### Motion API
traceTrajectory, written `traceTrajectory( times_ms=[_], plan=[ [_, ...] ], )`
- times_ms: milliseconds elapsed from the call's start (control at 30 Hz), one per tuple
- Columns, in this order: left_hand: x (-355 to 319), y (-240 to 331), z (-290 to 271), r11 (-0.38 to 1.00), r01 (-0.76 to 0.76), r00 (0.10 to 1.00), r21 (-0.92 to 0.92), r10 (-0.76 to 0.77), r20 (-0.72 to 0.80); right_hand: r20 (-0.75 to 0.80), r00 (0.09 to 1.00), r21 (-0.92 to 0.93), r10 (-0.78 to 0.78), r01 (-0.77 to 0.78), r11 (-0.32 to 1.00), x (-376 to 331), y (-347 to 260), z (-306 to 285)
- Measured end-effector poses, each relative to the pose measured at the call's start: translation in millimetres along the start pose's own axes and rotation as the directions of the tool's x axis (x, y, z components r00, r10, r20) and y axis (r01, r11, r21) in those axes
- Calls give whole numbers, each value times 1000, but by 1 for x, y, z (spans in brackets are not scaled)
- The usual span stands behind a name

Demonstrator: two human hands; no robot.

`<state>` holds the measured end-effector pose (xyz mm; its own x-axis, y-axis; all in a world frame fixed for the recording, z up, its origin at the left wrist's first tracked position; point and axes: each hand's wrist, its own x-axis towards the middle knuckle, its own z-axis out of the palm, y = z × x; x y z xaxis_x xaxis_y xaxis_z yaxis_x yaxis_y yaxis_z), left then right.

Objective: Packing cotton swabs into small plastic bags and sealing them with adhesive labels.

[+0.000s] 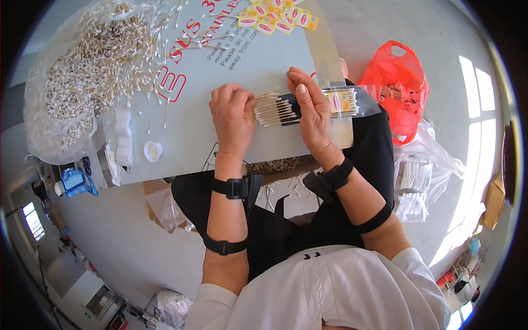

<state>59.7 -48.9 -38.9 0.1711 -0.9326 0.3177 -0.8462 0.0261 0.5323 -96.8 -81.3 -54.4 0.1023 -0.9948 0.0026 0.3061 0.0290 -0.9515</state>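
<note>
Over the table's front part, a row of cotton swabs (270,111) lies side by side between my hands. My left hand (233,114) is closed, its fingertips pressed together at the left ends of the row; what they pinch is hidden. My right hand (313,111) is open, fingers stretched and thumb raised, standing on edge just past the row's right ends. A dark flat piece shows beneath those right ends. Right of that hand lies a clear plastic bag (366,100) with more swabs and a yellow label (339,101) at its left part.
A big clear bag of loose swabs (91,77) spills onto the grey table (203,104) at left. Yellow labels (275,16) lie at the back. A white cotton piece (124,137) and small white dish (153,151) sit front left. Beyond the right edge are a red bag (397,82) and packed bundles (412,184).
</note>
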Motion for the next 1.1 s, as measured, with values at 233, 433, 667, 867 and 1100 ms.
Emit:
traceTrajectory(
  times_ms=[233,433,667,867,1100],
  plan=[
    [4,-6,4,975,101,993,-198,-111,-42,20,1000,-26,-1,1,1000,0,1,-2],
    [9,-7,5,996,36,997,81,-31,-65,-20,999,9,27,-27,1000,-1,-2,1],
    [22,-5,0,995,99,991,16,-100,89,2,1000,-64,14,-14,998,0,1,-4],
    [32,-6,5,985,105,987,140,-121,109,-39,998,26,48,-47,999,1,-2,-1],
    [16,7,13,998,-58,995,10,57,86,-53,998,42,22,-20,999,5,-7,-5]
  ],
)
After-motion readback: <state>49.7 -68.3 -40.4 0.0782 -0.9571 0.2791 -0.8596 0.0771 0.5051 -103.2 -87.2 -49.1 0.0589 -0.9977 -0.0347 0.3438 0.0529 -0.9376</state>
